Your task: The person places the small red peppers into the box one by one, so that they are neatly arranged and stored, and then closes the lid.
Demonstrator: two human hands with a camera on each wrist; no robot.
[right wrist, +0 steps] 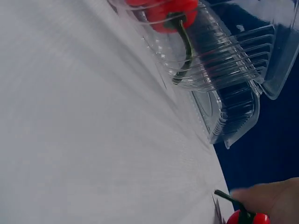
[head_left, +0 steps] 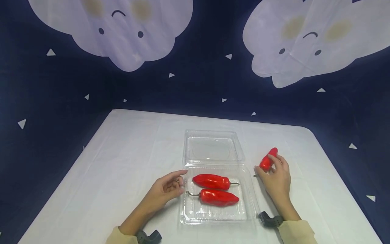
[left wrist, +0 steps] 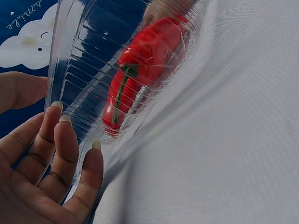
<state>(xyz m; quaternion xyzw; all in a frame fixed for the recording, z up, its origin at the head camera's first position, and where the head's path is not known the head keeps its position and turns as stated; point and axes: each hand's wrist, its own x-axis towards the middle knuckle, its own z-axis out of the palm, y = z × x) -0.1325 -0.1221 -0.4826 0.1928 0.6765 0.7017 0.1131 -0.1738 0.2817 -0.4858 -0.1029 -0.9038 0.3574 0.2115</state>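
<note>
A clear plastic clamshell box (head_left: 250,193) lies opened out, its lid (head_left: 210,149) folded back on the far side. Two long red peppers (head_left: 211,181) (head_left: 219,198) lie side by side in its base, stems pointing opposite ways. My left hand (head_left: 164,188) is at the box's left edge, fingertips (left wrist: 65,119) up against the ribbed wall in the left wrist view. To the right of the box, my right hand (head_left: 278,179) pinches a third red pepper (head_left: 266,163) between thumb and fingers, its stem toward the box. Only the pepper's stem end shows in the right wrist view.
A white cloth covers the table (head_left: 137,145). Behind it hangs a dark blue backdrop (head_left: 201,84) with clouds and small triangles. Dark wrist cameras (head_left: 269,219) sit at both cuffs, close to the box's front corner on the right.
</note>
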